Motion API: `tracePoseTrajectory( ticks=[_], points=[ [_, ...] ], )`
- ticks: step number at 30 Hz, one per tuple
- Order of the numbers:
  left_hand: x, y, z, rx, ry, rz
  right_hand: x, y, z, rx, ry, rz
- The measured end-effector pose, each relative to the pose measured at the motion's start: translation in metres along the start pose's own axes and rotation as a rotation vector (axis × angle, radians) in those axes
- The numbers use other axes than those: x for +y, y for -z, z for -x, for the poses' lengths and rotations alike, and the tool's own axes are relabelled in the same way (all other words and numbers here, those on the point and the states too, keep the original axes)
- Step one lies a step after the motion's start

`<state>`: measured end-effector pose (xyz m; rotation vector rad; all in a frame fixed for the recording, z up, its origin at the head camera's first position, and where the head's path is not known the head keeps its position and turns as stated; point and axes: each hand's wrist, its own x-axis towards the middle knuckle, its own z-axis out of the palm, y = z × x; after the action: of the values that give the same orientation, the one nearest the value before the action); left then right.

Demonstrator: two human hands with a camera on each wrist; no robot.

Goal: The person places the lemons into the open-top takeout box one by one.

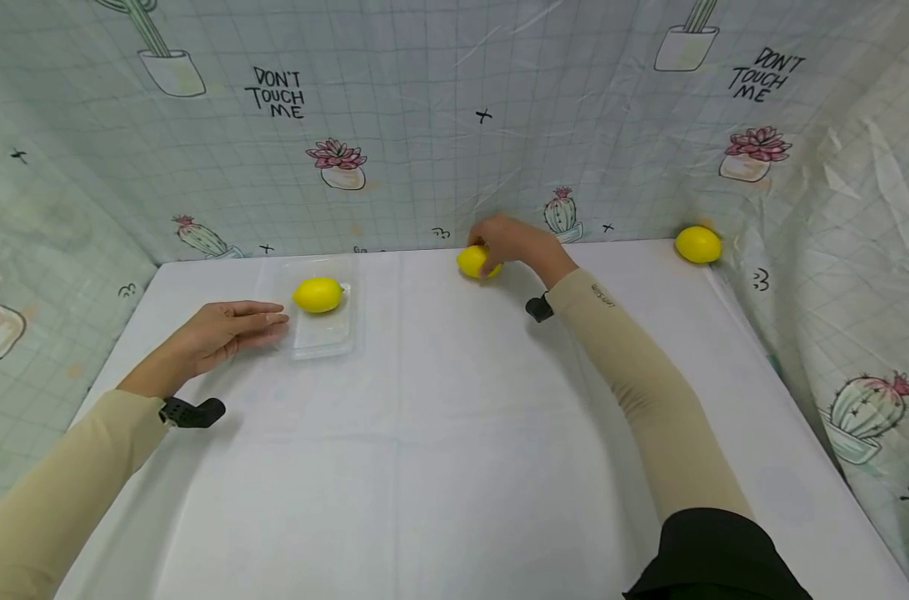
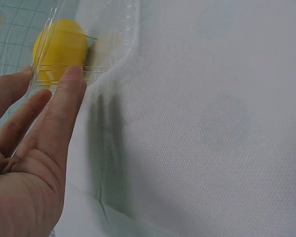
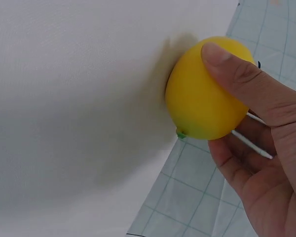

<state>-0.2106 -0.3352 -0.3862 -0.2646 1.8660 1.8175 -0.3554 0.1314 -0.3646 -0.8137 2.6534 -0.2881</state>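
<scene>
**Head view: two hands, three lemons**

Head view shows our left hand [image 1: 217, 332] resting flat, fingers straight and together, touching the clear tray [image 1: 315, 333] at its left edge. One lemon [image 1: 317, 294] lies inside the tray. Right of the tray, our right hand [image 1: 510, 242] curls its fingers and thumb around a second lemon [image 1: 475, 261]. Far right of the tray sits a third lemon [image 1: 697, 244].

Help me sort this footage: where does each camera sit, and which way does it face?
Head: worn on the head, looking forward and down over the white cloth-covered table; both sleeved arms show.
Left wrist: looks along the left hand at the clear plastic tray holding a yellow lemon.
Right wrist: looks at the right hand gripping a second yellow lemon.
Shared: head and left wrist both show the tray.
</scene>
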Motion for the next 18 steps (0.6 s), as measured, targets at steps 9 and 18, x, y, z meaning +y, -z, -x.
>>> tracePoseTrajectory(
  ticks=[9, 18],
  points=[
    [-0.0013, 0.0005, 0.0002, -0.003, -0.01, -0.004, -0.0006, -0.0021, 0.0025, -0.003, 0.004, -0.006],
    [-0.002, 0.0007, -0.0001, 0.007, -0.017, -0.013, 0.0066, -0.0061, 0.0027, -0.002, 0.03, -0.065]
  ],
)
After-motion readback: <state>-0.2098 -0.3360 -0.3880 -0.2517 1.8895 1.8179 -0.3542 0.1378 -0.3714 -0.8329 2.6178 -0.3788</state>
